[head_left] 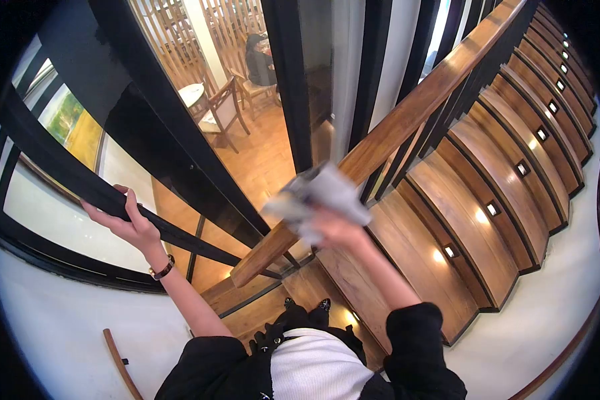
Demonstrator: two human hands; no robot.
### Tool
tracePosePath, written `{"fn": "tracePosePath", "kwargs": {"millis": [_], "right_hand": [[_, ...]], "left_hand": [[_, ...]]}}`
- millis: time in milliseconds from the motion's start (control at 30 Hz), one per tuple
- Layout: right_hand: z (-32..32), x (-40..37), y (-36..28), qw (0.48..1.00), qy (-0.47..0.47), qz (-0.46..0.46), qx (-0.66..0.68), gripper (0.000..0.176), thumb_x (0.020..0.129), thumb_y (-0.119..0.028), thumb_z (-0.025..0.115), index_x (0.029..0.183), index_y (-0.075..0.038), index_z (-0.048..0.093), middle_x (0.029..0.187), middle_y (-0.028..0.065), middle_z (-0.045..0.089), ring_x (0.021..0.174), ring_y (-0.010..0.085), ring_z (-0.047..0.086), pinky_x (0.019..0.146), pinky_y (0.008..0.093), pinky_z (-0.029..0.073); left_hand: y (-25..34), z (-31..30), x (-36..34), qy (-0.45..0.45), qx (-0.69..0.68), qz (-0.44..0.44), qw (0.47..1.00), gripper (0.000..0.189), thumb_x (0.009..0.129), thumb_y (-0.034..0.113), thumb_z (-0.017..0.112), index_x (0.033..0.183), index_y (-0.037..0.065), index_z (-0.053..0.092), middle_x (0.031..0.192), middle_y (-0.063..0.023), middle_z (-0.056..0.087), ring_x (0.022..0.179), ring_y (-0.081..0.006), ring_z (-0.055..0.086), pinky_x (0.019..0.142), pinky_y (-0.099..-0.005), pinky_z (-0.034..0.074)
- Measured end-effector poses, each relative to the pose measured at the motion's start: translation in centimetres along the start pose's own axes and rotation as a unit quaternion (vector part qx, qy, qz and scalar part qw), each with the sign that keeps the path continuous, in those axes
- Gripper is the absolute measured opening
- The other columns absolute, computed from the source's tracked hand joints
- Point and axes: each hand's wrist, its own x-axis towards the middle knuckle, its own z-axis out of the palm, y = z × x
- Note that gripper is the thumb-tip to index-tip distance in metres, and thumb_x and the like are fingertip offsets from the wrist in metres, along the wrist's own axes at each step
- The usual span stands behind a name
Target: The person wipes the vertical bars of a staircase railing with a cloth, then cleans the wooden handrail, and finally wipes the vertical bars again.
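My left hand [135, 225] is wrapped around a slim black post [60, 157] on the left, thumb and fingers on either side of it. A dark bracelet sits on that wrist. In my right hand [340, 230] is a grey-white cloth [327, 190], bunched up and smeared by motion. The cloth lies over the lower stretch of the wooden handrail [407, 113], hiding part of it. The right fingers are partly covered by the cloth and blurred. Below the cloth, the rounded lower end of the handrail shows.
Wooden stairs [440, 193] with small step lights climb to the upper right. Black upright panels [287, 73] stand beyond the rail. Through the gaps are a chair [221, 113], a small round table [191, 95] and a seated person [260, 61]. A painting [70, 123] hangs at left.
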Motion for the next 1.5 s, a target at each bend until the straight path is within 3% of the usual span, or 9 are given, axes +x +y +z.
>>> {"fn": "tracePosePath", "kwargs": {"millis": [67, 167, 300, 567, 733, 900, 1233, 1367, 1500], "right_hand": [[-8.7, 0.6, 1.5, 0.965, 0.116, 0.015, -0.234, 0.056, 0.054, -0.016, 0.085, 0.107, -0.009, 0.067, 0.11, 0.0141, 0.068, 0.108, 0.0378, 0.062, 0.097, 0.048, 0.047], [-18.8, 1.4, 4.1, 0.882, 0.216, 0.171, -0.383, 0.055, 0.067, -0.025, 0.076, 0.117, -0.005, 0.065, 0.131, 0.0244, 0.056, 0.125, 0.0432, 0.05, 0.109, 0.0519, 0.036], [-25.9, 4.6, 3.3, 0.825, 0.311, 0.196, -0.429, 0.049, 0.08, -0.024, 0.067, 0.124, -0.003, 0.061, 0.136, 0.018, 0.053, 0.134, 0.0385, 0.041, 0.117, 0.0502, 0.025], [-11.3, 5.9, -3.9, 0.781, 0.135, 0.301, -0.53, 0.057, 0.075, -0.033, 0.075, 0.125, -0.011, 0.058, 0.135, 0.0136, 0.05, 0.135, 0.0332, 0.04, 0.112, 0.0558, 0.028], [-2.1, 4.1, -7.7, 0.866, -0.033, 0.15, -0.476, 0.059, 0.071, -0.043, 0.076, 0.12, -0.014, 0.061, 0.127, 0.0093, 0.052, 0.122, 0.0288, 0.046, 0.101, 0.0491, 0.034], [-8.3, 4.1, -5.8, 0.924, 0.051, 0.156, -0.344, 0.054, 0.066, -0.043, 0.081, 0.111, -0.017, 0.067, 0.12, 0.0067, 0.053, 0.118, 0.0272, 0.047, 0.098, 0.0497, 0.032], [-29.7, 5.5, 6.0, 0.726, 0.334, 0.264, -0.54, 0.052, 0.086, -0.039, 0.064, 0.127, -0.008, 0.06, 0.144, 0.0112, 0.044, 0.143, 0.0289, 0.027, 0.112, 0.0607, 0.017], [-27.9, 6.7, 4.2, 0.701, 0.227, 0.337, -0.587, 0.055, 0.091, -0.039, 0.06, 0.133, -0.005, 0.054, 0.151, 0.0128, 0.039, 0.15, 0.0295, 0.019, 0.117, 0.0636, 0.01], [-19.7, 7.0, -1.1, 0.772, 0.127, 0.284, -0.555, 0.059, 0.078, -0.04, 0.071, 0.126, -0.008, 0.059, 0.144, 0.0152, 0.045, 0.147, 0.0378, 0.022, 0.116, 0.0672, 0.011]], "left_hand": [[0.3, 0.1, 0.0, 0.005, -0.006, -0.002, 1.0, 0.077, 0.086, 0.003, 0.06, 0.152, -0.002, 0.02, 0.133, -0.022, 0.045, 0.095, -0.025, 0.059, 0.089, -0.0366, 0.048], [0.5, 0.2, 0.1, 0.009, -0.012, -0.004, 1.0, 0.077, 0.086, 0.003, 0.059, 0.152, -0.002, 0.02, 0.134, -0.0222, 0.044, 0.096, -0.0254, 0.059, 0.089, -0.0363, 0.048], [0.6, 0.3, 0.0, 0.014, -0.025, -0.016, 0.999, 0.076, 0.086, 0.003, 0.059, 0.152, -0.002, 0.021, 0.134, -0.0225, 0.044, 0.097, -0.0255, 0.059, 0.089, -0.0361, 0.049], [0.7, 0.3, 0.0, 0.012, -0.017, -0.008, 1.0, 0.076, 0.086, 0.004, 0.06, 0.151, -0.003, 0.021, 0.134, -0.0228, 0.044, 0.097, -0.0256, 0.058, 0.091, -0.0379, 0.047], [0.7, 0.2, 0.1, 0.005, -0.028, -0.005, 1.0, 0.075, 0.086, 0.003, 0.059, 0.151, -0.003, 0.021, 0.132, -0.0215, 0.044, 0.098, -0.0248, 0.057, 0.091, -0.0379, 0.047], [0.8, 0.3, -0.1, 0.013, -0.033, -0.019, 0.999, 0.074, 0.086, 0.002, 0.058, 0.151, -0.003, 0.022, 0.13, -0.0199, 0.044, 0.097, -0.0242, 0.056, 0.092, -0.0377, 0.046], [0.6, 0.2, 0.1, 0.008, -0.021, -0.02, 1.0, 0.075, 0.087, 0.002, 0.058, 0.152, -0.003, 0.021, 0.132, -0.0191, 0.042, 0.097, -0.0243, 0.057, 0.092, -0.0374, 0.046], [0.9, 0.3, 0.3, 0.015, -0.022, -0.022, 0.999, 0.075, 0.087, 0.002, 0.058, 0.152, -0.002, 0.021, 0.132, -0.0194, 0.042, 0.097, -0.0244, 0.057, 0.092, -0.0372, 0.046], [1.4, 0.4, 0.4, 0.013, -0.023, -0.026, 0.999, 0.074, 0.087, 0.003, 0.058, 0.151, -0.002, 0.021, 0.132, -0.0195, 0.042, 0.097, -0.0247, 0.057, 0.093, -0.0373, 0.046]]}}
